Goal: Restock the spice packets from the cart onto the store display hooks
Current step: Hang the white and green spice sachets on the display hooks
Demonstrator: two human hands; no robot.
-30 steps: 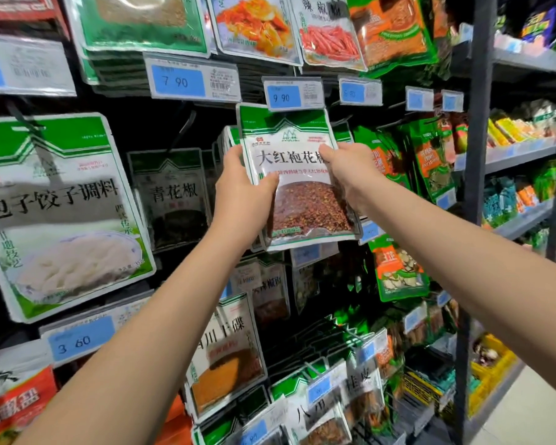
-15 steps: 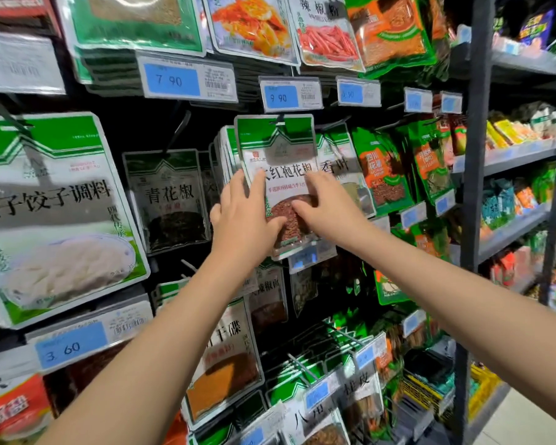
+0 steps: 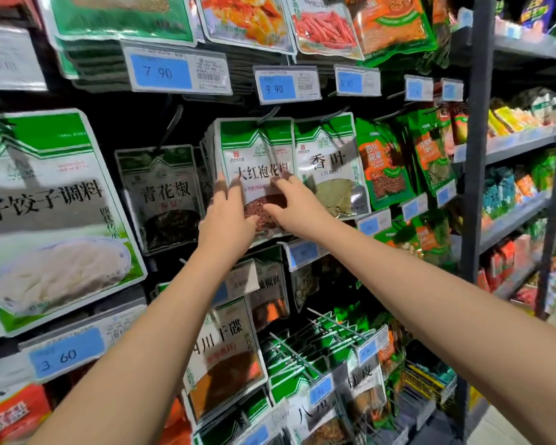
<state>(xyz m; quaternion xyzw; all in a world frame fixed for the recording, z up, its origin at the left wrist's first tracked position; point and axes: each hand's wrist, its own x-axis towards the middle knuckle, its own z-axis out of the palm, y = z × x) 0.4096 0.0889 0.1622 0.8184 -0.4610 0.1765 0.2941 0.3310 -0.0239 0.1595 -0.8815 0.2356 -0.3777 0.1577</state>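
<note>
A green-and-white packet of red peppercorns (image 3: 256,152) hangs at the front of a stack on a display hook (image 3: 268,115), under the 9.90 price tag (image 3: 286,86). My left hand (image 3: 228,216) lies flat against the packet's lower left part, fingers straight and pointing up. Against its lower right part presses my right hand (image 3: 297,207), fingers spread. Neither hand curls round the packet. The cart is out of view.
A bay-leaf packet (image 3: 331,168) hangs right beside it and a green-peppercorn packet (image 3: 164,194) to the left. A large dumpling-seasoning packet (image 3: 49,216) fills the far left. Bare hooks (image 3: 302,351) stick out lower down. A grey shelf upright (image 3: 479,139) stands on the right.
The packet went from being held out in both hands to hanging back on the hook with the stack. Both hands slid down its face and now press it flat.
</note>
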